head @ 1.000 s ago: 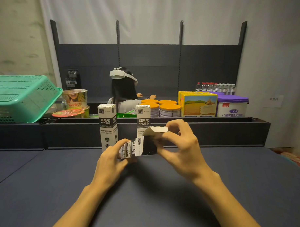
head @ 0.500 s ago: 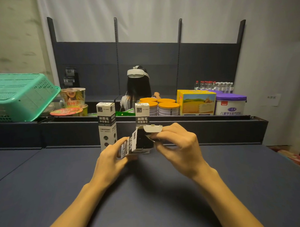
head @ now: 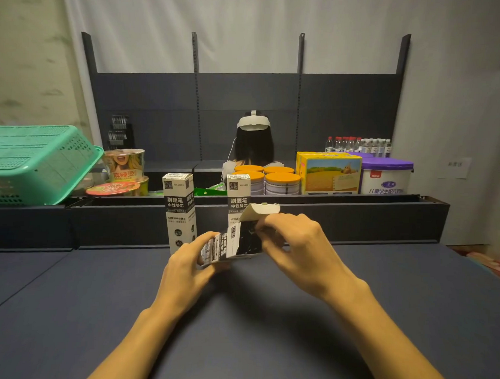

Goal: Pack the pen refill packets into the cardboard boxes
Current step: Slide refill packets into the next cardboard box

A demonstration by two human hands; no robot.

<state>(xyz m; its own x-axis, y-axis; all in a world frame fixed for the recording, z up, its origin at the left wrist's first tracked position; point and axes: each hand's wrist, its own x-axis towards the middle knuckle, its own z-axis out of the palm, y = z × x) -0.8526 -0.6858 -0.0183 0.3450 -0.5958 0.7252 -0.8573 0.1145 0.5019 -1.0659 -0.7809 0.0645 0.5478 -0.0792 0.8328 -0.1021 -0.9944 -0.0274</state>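
The left hand (head: pixel 189 263) held a pen refill box (head: pixel 225 244) tilted above the tabletop (head: pixel 77 308), its grip wrapped round the closed end. The right hand (head: pixel 296 244) pinched at the open mouth, under the raised flap (head: pixel 261 210). Dark packets showed inside. Tilting further risked them sliding out; a forced flap might crease.

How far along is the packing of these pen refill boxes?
Looks done: two boxes, one and another, stand closed on the table. In hand: left hand holds a third box; right hand works at its open flap. Left: closing it.
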